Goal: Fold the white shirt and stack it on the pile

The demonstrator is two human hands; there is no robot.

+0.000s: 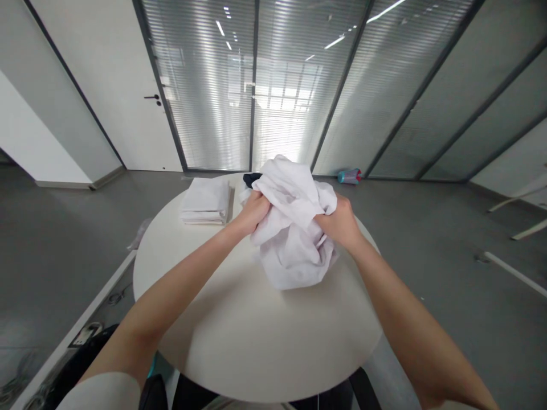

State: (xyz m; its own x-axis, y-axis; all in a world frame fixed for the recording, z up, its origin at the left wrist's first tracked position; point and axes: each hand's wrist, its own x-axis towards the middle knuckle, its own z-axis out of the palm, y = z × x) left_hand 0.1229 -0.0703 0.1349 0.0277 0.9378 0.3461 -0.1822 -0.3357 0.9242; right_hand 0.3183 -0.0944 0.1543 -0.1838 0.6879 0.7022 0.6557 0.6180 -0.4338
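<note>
A crumpled white cloth is held up over the round white table, bunched in loose folds. My left hand grips its left side, fingers closed and partly covered by the fabric. On the other side, my right hand is closed on the cloth too, with its thumb toward the folds. A neat stack of folded white cloth lies on the table to the left of my left hand. Behind the raised cloth a dark piece of fabric shows in part; the rest of it is hidden.
Glass partitions with blinds and a white door stand beyond the table. A blue packaged item lies on the floor near the glass. White furniture legs are at the right, and a power socket is at lower left.
</note>
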